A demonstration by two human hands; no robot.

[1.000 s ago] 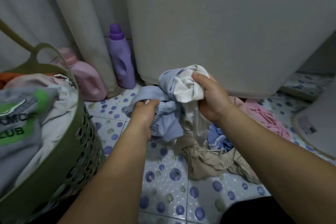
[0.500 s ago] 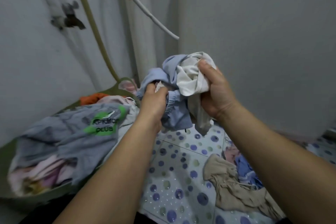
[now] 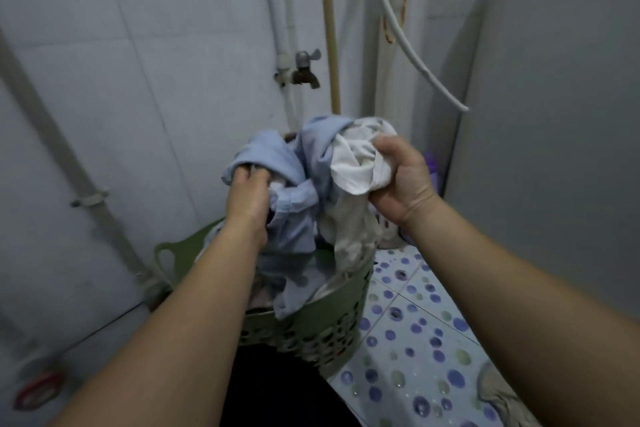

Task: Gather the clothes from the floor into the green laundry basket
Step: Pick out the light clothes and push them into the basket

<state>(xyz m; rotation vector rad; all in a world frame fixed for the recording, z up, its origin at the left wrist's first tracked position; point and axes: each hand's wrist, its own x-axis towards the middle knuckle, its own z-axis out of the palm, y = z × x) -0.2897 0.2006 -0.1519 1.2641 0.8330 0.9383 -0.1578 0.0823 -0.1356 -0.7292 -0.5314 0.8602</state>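
Left hand (image 3: 247, 196) and right hand (image 3: 401, 184) gripping bunched clothes (image 3: 311, 163), green basket (image 3: 311, 326), dotted floor tiles (image 3: 415, 340), tiled wall (image 3: 156, 62)

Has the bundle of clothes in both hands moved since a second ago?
Yes. The bundle, gripped by the left hand and right hand, went from over the tiled floor leftward to above the green basket.

Both forearms reach forward, side by side; the left hand (image 3: 247, 196) and right hand (image 3: 401, 184) each clench, knuckles up.
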